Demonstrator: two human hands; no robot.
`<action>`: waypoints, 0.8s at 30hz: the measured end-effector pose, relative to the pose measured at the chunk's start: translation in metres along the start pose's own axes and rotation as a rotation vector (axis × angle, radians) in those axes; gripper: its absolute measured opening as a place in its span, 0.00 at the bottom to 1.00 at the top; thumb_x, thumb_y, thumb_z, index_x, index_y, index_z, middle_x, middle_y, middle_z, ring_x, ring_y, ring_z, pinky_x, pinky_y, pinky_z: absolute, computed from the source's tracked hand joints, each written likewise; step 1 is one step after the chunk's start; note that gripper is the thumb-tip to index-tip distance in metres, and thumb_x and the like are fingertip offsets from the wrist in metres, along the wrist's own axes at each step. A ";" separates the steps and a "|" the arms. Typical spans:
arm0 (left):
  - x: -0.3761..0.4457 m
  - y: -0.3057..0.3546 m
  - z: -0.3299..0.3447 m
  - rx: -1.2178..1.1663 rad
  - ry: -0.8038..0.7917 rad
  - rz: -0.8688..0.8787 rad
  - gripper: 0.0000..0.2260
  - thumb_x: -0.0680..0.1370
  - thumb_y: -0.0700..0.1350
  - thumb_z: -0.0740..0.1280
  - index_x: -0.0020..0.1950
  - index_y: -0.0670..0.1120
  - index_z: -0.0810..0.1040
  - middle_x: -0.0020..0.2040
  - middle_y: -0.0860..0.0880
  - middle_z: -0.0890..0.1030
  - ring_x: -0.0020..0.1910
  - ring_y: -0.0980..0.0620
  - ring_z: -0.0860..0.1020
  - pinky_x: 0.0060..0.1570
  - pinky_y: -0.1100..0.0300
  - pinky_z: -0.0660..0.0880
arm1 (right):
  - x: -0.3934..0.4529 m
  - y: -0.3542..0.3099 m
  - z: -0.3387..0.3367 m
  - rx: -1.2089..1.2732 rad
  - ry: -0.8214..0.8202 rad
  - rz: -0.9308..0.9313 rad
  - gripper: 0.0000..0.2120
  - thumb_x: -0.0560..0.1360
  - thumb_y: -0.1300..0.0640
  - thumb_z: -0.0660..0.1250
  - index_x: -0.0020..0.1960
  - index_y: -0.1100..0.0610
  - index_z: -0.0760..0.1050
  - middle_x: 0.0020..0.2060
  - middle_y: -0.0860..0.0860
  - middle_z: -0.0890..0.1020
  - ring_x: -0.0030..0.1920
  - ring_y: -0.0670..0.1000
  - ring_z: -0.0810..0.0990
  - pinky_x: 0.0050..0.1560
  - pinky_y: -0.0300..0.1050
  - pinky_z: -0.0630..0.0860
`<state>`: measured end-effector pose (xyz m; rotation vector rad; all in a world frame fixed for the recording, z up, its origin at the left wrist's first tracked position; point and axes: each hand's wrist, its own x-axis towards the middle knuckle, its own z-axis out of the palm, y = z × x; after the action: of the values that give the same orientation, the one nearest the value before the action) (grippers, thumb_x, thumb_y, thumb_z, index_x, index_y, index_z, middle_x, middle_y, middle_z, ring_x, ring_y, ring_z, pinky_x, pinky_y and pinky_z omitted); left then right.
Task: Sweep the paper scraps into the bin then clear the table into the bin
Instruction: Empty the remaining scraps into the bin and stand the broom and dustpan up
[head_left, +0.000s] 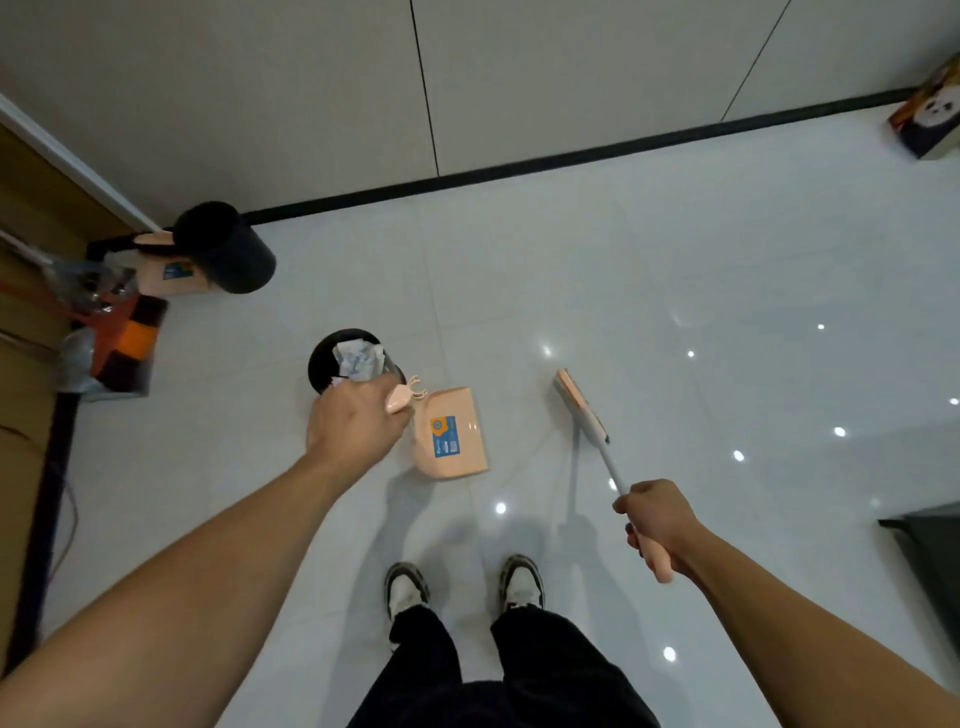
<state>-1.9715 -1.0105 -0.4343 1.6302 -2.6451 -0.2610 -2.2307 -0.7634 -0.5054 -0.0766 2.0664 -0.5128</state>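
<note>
Right hand (657, 522) holds broom (582, 405); left hand (356, 423) holds dustpan (452, 434).

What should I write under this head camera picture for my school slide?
A person's left hand holds the dustpan by the bin with crumpled paper; the right hand holds the broom.

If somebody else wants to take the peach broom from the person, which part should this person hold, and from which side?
Take the white shaft of the peach broom, between the brush head and the right hand. That stretch is bare, thin and straight, so fingers can close around it. Come from above or from the side away from the person; the right hand already covers the peach handle end.
</note>
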 end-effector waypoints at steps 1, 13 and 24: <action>-0.005 -0.001 0.011 0.008 -0.031 -0.016 0.09 0.70 0.53 0.71 0.42 0.48 0.80 0.36 0.42 0.82 0.38 0.37 0.80 0.35 0.53 0.73 | 0.004 0.004 0.001 -0.030 -0.004 0.000 0.04 0.73 0.66 0.65 0.45 0.67 0.76 0.28 0.58 0.74 0.20 0.52 0.72 0.25 0.40 0.70; -0.018 -0.034 0.066 -0.080 -0.133 -0.257 0.12 0.72 0.55 0.69 0.50 0.50 0.80 0.43 0.38 0.82 0.45 0.35 0.78 0.42 0.51 0.75 | -0.013 0.047 0.035 -0.236 -0.243 0.050 0.18 0.74 0.65 0.68 0.63 0.62 0.76 0.32 0.57 0.76 0.21 0.52 0.72 0.22 0.40 0.70; -0.035 -0.042 0.072 -0.104 -0.147 -0.240 0.10 0.74 0.56 0.66 0.49 0.51 0.79 0.42 0.41 0.81 0.43 0.37 0.78 0.39 0.54 0.70 | -0.022 0.027 0.038 -0.202 -0.128 -0.058 0.24 0.74 0.67 0.66 0.70 0.63 0.72 0.33 0.55 0.75 0.19 0.52 0.71 0.23 0.40 0.72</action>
<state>-1.9265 -0.9888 -0.5094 1.9632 -2.4810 -0.5343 -2.1837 -0.7459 -0.5147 -0.2821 1.9885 -0.3235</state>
